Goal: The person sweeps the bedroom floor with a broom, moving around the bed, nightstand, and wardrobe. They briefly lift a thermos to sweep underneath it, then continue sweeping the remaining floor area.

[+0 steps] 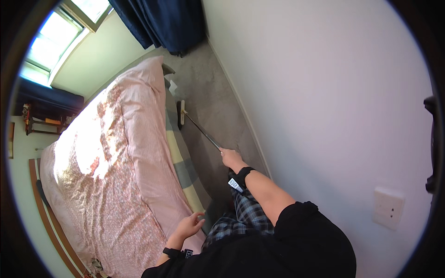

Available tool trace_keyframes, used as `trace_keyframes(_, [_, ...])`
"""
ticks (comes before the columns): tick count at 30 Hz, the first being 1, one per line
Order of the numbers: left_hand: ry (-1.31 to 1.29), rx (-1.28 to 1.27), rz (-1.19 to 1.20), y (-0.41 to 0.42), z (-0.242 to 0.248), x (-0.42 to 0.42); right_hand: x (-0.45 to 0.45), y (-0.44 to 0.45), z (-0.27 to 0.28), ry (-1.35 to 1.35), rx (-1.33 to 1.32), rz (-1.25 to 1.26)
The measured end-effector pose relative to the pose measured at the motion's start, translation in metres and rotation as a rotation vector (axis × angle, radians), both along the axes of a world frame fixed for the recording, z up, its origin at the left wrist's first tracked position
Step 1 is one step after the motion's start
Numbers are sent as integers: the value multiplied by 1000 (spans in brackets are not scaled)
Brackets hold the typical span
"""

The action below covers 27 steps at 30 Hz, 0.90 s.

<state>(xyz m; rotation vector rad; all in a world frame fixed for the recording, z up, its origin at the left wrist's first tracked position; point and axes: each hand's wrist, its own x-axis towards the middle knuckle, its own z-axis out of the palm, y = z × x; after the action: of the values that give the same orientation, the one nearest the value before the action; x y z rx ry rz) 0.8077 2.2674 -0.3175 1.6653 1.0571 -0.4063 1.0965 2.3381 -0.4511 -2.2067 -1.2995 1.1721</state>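
Observation:
My right hand (232, 160) is closed around the handle of a push broom (203, 131). The broom's white-topped head (182, 113) with dark bristles rests on the grey carpet (208, 93), close against the side of the bed. My left hand (189, 225) holds nothing, its fingers apart and slightly curled, over the near edge of the bed. Beneath it lies a pink duvet (149, 149) with a floral top and a striped border. A checked green and cream blanket (184, 170) hangs below the duvet along the bed's side.
A white wall (313, 87) with a wall socket (388, 208) runs along my right. Dark blue curtains (170, 24) hang at the far end. A pale scrap (172, 87) lies on the carpet beyond the broom. A small dark shelf (45, 123) stands across the bed, near an open window (57, 38).

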Motion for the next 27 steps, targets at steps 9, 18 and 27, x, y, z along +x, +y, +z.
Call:
trace_keyframes(9, [-95, 284, 1, 198, 84, 93, 55, 130, -6, -11, -75, -126])
trace_keyframes(18, [-270, 328, -572, 378, 99, 191, 64, 36, 8, 36, -240, -356])
trace_keyframes(27, [-189, 405, -1341, 448, 36, 296, -136, -109, 91, 29, -601, -892])
